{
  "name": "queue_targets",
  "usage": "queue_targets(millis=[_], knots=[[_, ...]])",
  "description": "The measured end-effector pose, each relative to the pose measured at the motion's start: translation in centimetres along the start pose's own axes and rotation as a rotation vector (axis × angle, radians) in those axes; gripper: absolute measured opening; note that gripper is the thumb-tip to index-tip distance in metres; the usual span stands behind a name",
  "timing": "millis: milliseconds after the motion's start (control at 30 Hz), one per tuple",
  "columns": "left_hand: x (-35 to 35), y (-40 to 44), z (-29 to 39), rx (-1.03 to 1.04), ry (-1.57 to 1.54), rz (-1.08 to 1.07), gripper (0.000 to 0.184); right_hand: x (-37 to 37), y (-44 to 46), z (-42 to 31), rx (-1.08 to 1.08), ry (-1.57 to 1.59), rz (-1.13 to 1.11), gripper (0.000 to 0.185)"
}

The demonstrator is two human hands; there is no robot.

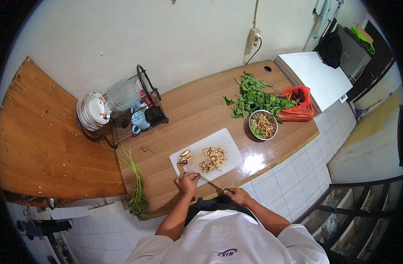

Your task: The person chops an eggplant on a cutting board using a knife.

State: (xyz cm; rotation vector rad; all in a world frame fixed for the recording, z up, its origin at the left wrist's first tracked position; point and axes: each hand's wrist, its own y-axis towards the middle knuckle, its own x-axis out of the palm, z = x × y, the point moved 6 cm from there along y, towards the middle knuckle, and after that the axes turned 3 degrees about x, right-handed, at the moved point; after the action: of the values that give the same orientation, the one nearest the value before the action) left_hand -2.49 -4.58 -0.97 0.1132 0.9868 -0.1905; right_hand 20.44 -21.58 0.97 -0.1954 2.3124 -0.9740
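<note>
My right hand (pixel 237 196) grips the dark handle of a knife (pixel 212 182), whose blade slants up and left along the near edge of a white cutting board (pixel 232 155). At the board's near left corner, my left hand (pixel 187 182) has its fingers pinched together beside the knife's tip; whether they hold something is too small to see. A heap of small diced pale-brown pieces (pixel 212 159) lies mid-board. To its left is a smaller pile of longer cut pieces (pixel 184 156), with a bit of purple at its near end.
A metal bowl (pixel 252 132) of diced pieces and green bits stands right of the board. Leafy greens (pixel 250 97) and a red plastic bag (pixel 298 115) lie behind it. Long green stems (pixel 137 180) lie at the left edge. A dish rack (pixel 122 132) holds plates, glasses and cups.
</note>
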Motion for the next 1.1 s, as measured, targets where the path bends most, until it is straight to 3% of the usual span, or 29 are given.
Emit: queue_targets(millis=[567,833,933,1100], knots=[[-0.3,0.6,0.3,-0.092,0.012,-0.062,0.012,-0.3,1.6,0.7,-0.058,-0.126,-0.005,0.056],[0.5,0.8,-0.2,-0.130,0.065,-0.072,0.011,0.1,2.3,-3.7,-0.073,-0.152,-0.016,0.059],[0.9,0.5,-0.9,-0.086,0.101,-0.018,0.012,0.5,1.5,-2.6,-0.105,-0.138,0.065,0.063],[0.7,-0.5,-0.2,-0.016,0.104,0.069,0.012,-0.3,-1.2,0.4,0.020,-0.275,0.088,0.061]])
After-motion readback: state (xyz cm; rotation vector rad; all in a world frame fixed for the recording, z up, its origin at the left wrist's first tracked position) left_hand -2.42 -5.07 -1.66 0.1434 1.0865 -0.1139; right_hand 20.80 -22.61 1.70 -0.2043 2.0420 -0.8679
